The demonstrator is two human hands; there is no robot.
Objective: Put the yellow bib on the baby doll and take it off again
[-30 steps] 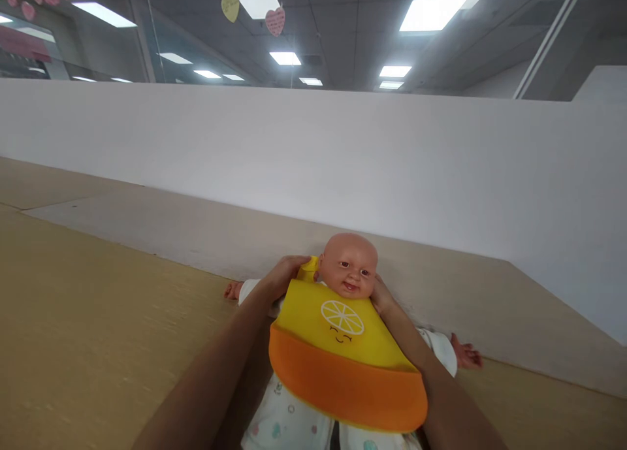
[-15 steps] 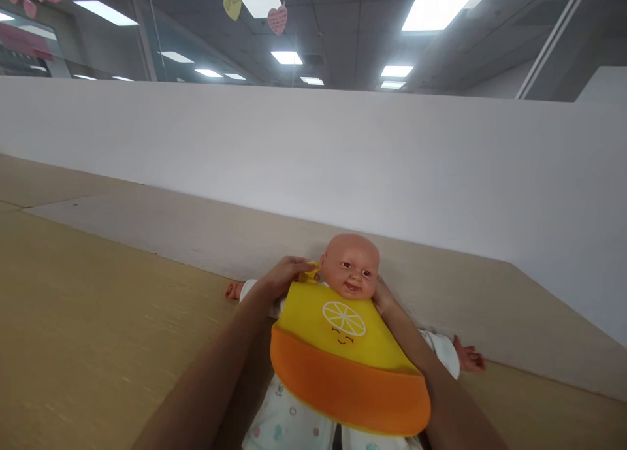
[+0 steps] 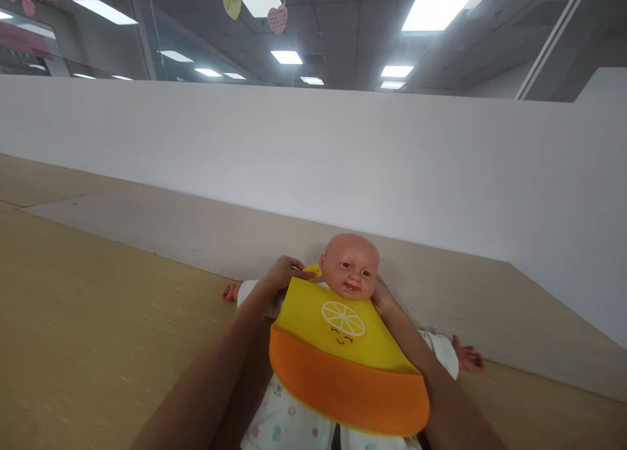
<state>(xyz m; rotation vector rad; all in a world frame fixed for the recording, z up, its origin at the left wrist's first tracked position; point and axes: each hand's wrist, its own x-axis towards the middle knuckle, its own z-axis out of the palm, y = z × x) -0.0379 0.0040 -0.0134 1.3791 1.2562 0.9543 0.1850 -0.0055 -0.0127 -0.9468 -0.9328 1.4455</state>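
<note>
A baby doll (image 3: 351, 262) in white printed clothes lies on its back, arms spread to both sides. Over its chest is a yellow bib (image 3: 306, 309) with a lemon-slice face and an orange pocket. At the doll's neck, on the left of the view, my left hand (image 3: 288, 273) pinches the bib's neck strap (image 3: 312, 270). My right hand (image 3: 384, 296) reaches beside the head on the other side; its fingertips are hidden behind the doll's head and neck, so what they hold does not show.
Behind the doll's head a pale ledge (image 3: 161, 215) runs along a white wall (image 3: 313, 149). Glass with heart-shaped paper notes (image 3: 277, 19) rises above it. A tan surface (image 3: 98, 326) spreads to the left.
My left hand has shifted slightly on the strap, and more of the yellow strap now shows beside the doll's neck. My right hand stays behind the head.
</note>
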